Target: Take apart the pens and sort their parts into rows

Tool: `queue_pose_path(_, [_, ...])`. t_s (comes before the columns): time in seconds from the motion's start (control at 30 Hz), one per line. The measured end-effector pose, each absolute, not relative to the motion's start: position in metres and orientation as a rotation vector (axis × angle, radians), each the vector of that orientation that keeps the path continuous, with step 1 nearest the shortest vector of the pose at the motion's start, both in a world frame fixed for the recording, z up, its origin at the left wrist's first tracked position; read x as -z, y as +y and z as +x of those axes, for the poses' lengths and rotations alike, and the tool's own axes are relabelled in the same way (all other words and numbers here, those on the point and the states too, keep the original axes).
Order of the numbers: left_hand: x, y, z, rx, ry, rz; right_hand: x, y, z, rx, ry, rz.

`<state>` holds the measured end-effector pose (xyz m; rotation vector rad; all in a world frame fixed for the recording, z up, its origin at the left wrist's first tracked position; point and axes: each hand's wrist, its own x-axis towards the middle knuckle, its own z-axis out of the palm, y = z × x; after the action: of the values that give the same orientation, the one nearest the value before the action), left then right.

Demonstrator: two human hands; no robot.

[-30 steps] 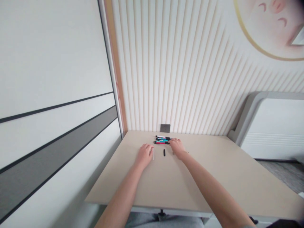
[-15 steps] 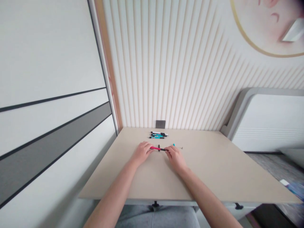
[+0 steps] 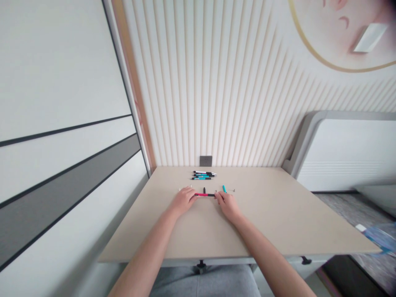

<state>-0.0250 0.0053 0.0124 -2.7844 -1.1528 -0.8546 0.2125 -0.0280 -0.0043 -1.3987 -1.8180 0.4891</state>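
Note:
My left hand (image 3: 184, 199) and my right hand (image 3: 227, 203) hold a thin pink and black pen (image 3: 204, 194) between them, one at each end, just above the beige table (image 3: 278, 222). Both hands have fingers pinched on it. A small black piece (image 3: 204, 190) lies just behind the pen. A short teal piece (image 3: 224, 189) lies beside my right hand, and a tiny pale part (image 3: 234, 190) lies further right. A thin white rod (image 3: 185, 188) shows behind my left hand. Three more pens (image 3: 202, 175) lie in a row near the wall.
A dark wall socket (image 3: 206, 161) sits above the table's far edge on the ribbed wall. A white and grey unit (image 3: 346, 152) stands to the right. A panelled wall (image 3: 62, 144) borders the left. Grey trousers (image 3: 201, 284) show below the front edge.
My right hand took the pink pen from the row by the wall and brought it nearer. My left hand closed on its other end. The view has shifted right.

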Motion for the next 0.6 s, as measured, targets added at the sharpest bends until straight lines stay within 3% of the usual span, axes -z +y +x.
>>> queue_pose_path(0.13, [-0.009, 0.007, -0.027, 0.919, -1.256, -2.76, -0.002, -0.023, 0.229, -0.268, -1.753, -1.365])
queue_pose_path(0.27, [-0.007, 0.01, -0.029, 1.045, -1.375, -2.72, 0.002, -0.013, 0.264, 0.0, -1.594, -1.644])
queue_pose_path(0.43, [-0.007, 0.01, -0.028, 1.063, -1.408, -2.734, 0.016, -0.002, 0.286, -0.092, -1.678, -1.924])
queue_pose_path(0.6, [-0.008, 0.008, -0.029, 1.028, -1.427, -2.752, 0.024, 0.01, 0.299, -0.153, -1.75, -1.929])
